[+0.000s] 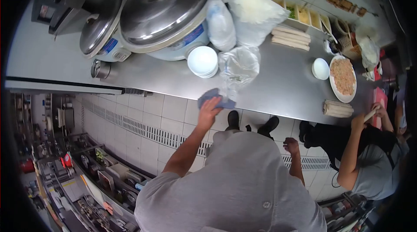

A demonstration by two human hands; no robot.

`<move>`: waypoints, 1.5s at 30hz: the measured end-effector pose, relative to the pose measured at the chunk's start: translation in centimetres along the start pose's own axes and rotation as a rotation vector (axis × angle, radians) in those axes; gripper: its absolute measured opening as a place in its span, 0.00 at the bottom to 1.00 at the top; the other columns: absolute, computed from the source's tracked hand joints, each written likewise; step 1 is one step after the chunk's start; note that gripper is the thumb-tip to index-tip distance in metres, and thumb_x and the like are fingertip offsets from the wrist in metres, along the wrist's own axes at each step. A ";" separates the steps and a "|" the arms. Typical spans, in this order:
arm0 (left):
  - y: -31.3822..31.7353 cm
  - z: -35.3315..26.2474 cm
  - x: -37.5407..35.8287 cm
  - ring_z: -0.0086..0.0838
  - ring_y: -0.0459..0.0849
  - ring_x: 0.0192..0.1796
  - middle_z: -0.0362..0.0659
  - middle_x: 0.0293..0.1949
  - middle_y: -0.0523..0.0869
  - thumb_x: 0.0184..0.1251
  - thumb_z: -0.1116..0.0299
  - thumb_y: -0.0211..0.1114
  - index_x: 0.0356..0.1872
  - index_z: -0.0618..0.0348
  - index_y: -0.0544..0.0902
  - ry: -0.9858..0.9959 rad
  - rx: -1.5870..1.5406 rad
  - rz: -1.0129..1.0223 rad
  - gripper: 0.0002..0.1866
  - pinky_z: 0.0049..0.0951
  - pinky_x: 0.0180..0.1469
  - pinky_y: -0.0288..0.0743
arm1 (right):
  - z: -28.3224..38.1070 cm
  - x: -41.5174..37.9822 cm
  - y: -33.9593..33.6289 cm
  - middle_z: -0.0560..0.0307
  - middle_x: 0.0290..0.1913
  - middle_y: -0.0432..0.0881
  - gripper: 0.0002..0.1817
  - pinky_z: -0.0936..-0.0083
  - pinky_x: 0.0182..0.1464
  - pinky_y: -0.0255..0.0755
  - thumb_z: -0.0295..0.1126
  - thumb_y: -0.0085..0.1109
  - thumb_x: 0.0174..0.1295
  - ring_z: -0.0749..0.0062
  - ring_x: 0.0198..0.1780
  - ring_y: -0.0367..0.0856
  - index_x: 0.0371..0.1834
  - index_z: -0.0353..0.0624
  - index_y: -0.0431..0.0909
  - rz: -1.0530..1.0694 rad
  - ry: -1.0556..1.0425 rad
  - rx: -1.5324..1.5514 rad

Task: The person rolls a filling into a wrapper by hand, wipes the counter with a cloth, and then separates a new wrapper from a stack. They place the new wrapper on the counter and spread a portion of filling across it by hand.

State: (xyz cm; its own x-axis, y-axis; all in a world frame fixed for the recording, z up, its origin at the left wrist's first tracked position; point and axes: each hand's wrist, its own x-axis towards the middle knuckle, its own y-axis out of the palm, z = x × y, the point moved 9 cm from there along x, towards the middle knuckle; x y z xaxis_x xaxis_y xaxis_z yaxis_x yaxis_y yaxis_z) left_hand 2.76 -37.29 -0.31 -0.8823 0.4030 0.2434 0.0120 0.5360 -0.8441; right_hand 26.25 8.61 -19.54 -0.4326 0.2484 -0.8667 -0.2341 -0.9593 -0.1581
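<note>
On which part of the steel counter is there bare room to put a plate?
Widest: between the clear plastic bag and the small white bowl, in front of the rear pale rolls. A narrower strip lies between the metal container and stacked bowls. The right end, around the oval plate, is crowded.

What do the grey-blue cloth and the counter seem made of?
Cloth: matt, soft fabric, fibre type unclear; it creases limply under the left hand. Counter: probably stainless steel, smooth with a dull sheen, given its grey surface and blurred highlights.
</note>
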 end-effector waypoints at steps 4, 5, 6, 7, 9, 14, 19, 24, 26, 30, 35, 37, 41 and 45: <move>-5.2 7.1 -3.8 0.47 0.78 0.66 0.50 0.62 0.83 0.42 0.89 0.57 0.40 0.56 0.89 -0.398 -0.244 -0.046 0.24 0.39 0.68 0.71 | 17.1 -6.0 8.9 0.58 0.36 0.84 0.13 0.79 0.39 0.75 0.36 0.59 0.71 0.79 0.35 0.79 0.48 0.36 0.82 0.172 -0.670 -0.277; -6.1 7.1 -3.9 0.48 0.79 0.65 0.51 0.61 0.82 0.41 0.90 0.56 0.40 0.56 0.89 -0.390 -0.321 -0.046 0.25 0.38 0.68 0.72 | 20.9 -7.9 12.3 0.60 0.39 0.85 0.14 0.77 0.44 0.76 0.36 0.60 0.71 0.79 0.39 0.79 0.50 0.37 0.82 0.210 -0.743 -0.564; -6.8 6.3 -3.2 0.50 0.79 0.64 0.52 0.61 0.82 0.41 0.90 0.55 0.40 0.55 0.89 -0.376 -0.399 -0.039 0.26 0.36 0.67 0.72 | 24.7 -11.2 16.2 0.62 0.41 0.85 0.14 0.76 0.49 0.76 0.36 0.59 0.72 0.79 0.43 0.79 0.53 0.39 0.82 0.269 -0.836 -0.465; -7.4 4.1 -1.6 0.50 0.79 0.64 0.52 0.61 0.82 0.41 0.90 0.55 0.40 0.55 0.89 -0.323 -0.434 -0.003 0.26 0.36 0.67 0.72 | 27.3 -13.4 20.9 0.60 0.44 0.84 0.15 0.74 0.53 0.77 0.33 0.59 0.70 0.77 0.47 0.80 0.57 0.40 0.80 0.484 -0.831 -0.349; -8.7 0.9 0.5 0.47 0.79 0.64 0.53 0.63 0.79 0.45 0.89 0.54 0.52 0.58 0.85 -0.289 -0.445 0.104 0.30 0.37 0.67 0.72 | 31.9 -19.6 29.1 0.60 0.46 0.85 0.17 0.74 0.54 0.76 0.32 0.60 0.71 0.76 0.49 0.80 0.61 0.39 0.76 0.766 -0.888 -0.303; -7.7 1.0 0.4 0.41 0.77 0.66 0.53 0.66 0.73 0.53 0.83 0.57 0.72 0.66 0.63 -0.544 -1.136 -0.093 0.39 0.40 0.66 0.73 | 32.8 -21.6 40.7 0.54 0.50 0.87 0.25 0.75 0.57 0.74 0.30 0.58 0.72 0.76 0.51 0.83 0.70 0.38 0.66 0.989 -0.986 -0.192; -7.1 1.1 -1.8 0.39 0.77 0.66 0.55 0.67 0.74 0.57 0.83 0.57 0.74 0.66 0.61 -0.682 -1.392 -0.216 0.39 0.37 0.68 0.72 | 30.4 -20.1 40.1 0.47 0.48 0.86 0.37 0.76 0.39 0.80 0.26 0.64 0.65 0.71 0.36 0.84 0.75 0.35 0.57 0.847 -0.569 -0.218; -5.1 1.2 -0.9 0.35 0.79 0.63 0.55 0.66 0.76 0.62 0.85 0.61 0.67 0.71 0.69 -0.579 -0.874 0.008 0.29 0.31 0.63 0.74 | 28.6 -15.5 38.8 0.44 0.45 0.87 0.49 0.74 0.32 0.78 0.23 0.64 0.59 0.69 0.32 0.84 0.81 0.37 0.43 0.530 -0.381 -0.322; -5.0 1.1 0.0 0.32 0.81 0.59 0.54 0.62 0.80 0.61 0.84 0.64 0.64 0.69 0.73 -0.528 -0.829 -0.032 0.27 0.28 0.60 0.75 | 27.2 -13.9 38.5 0.44 0.44 0.87 0.53 0.72 0.35 0.79 0.22 0.64 0.58 0.67 0.33 0.84 0.82 0.38 0.38 0.477 -0.348 -0.362; -6.1 0.6 2.8 0.31 0.84 0.53 0.49 0.50 0.86 0.61 0.84 0.65 0.65 0.66 0.73 -0.505 -0.770 -0.167 0.28 0.30 0.59 0.76 | 30.7 -16.0 37.3 0.42 0.43 0.87 0.54 0.68 0.44 0.79 0.28 0.64 0.60 0.60 0.38 0.86 0.82 0.38 0.32 0.395 -0.813 -0.319; -5.8 -1.1 3.4 0.31 0.85 0.50 0.49 0.48 0.87 0.60 0.84 0.66 0.68 0.63 0.70 -0.509 -0.592 0.092 0.32 0.32 0.58 0.78 | 32.0 -16.0 37.9 0.43 0.42 0.87 0.54 0.66 0.45 0.78 0.32 0.61 0.62 0.58 0.40 0.86 0.82 0.38 0.29 0.258 -0.907 -0.576; -5.7 -0.9 2.6 0.31 0.86 0.50 0.50 0.49 0.88 0.60 0.84 0.66 0.67 0.65 0.71 -0.426 -0.608 0.010 0.31 0.31 0.57 0.78 | 29.1 -13.3 37.5 0.42 0.43 0.86 0.55 0.69 0.39 0.78 0.28 0.60 0.60 0.64 0.38 0.84 0.82 0.39 0.27 0.399 -0.362 -0.117; -6.6 0.5 2.3 0.34 0.87 0.51 0.54 0.52 0.87 0.62 0.83 0.66 0.63 0.66 0.72 -0.468 -0.742 -0.234 0.27 0.32 0.56 0.80 | 29.1 -14.1 36.8 0.46 0.49 0.86 0.56 0.81 0.29 0.72 0.24 0.61 0.59 0.76 0.33 0.78 0.82 0.40 0.27 0.358 -0.427 0.042; -6.4 4.1 1.1 0.38 0.86 0.50 0.57 0.56 0.83 0.66 0.82 0.66 0.59 0.65 0.72 -0.767 -1.242 -0.542 0.21 0.33 0.55 0.81 | 31.5 -18.5 38.0 0.45 0.51 0.87 0.54 0.71 0.46 0.78 0.26 0.61 0.61 0.64 0.44 0.81 0.82 0.39 0.31 0.559 -0.689 -0.015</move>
State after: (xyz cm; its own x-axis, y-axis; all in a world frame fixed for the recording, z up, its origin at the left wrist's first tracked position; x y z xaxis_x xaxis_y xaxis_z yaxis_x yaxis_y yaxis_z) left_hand -0.19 -43.32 3.40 -0.9259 -0.2889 -0.2433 -0.3502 0.8981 0.2662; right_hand -2.06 -28.15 5.35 -0.9094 -0.2356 -0.3427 0.1774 -0.9651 0.1927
